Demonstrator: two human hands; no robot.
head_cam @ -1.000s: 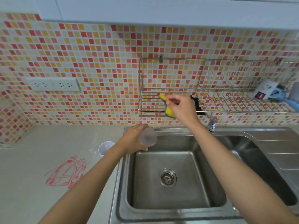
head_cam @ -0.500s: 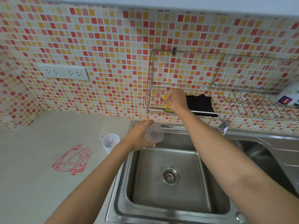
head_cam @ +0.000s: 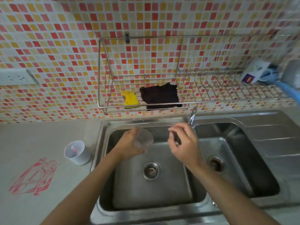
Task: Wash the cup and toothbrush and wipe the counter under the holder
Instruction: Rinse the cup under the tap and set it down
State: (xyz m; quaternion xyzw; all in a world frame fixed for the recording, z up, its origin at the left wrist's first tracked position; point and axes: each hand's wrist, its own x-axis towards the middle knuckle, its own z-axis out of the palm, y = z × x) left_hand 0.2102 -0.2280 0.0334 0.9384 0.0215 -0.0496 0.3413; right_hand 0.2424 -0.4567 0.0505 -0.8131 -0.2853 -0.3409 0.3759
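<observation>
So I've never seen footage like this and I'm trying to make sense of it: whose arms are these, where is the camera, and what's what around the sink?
There is no machine here. A person wears one wide-angle camera on the head, so you look down along their own two bare arms.

The left hand holds a clear plastic cup over the left basin of a steel sink. The right hand is half curled beside it, near the tap; it seems to hold nothing.

On the grey counter stands a small white holder cup, next to a red scribbled stain. On the tiled wall hangs a wire rack with a yellow sponge and a dark cloth.
</observation>
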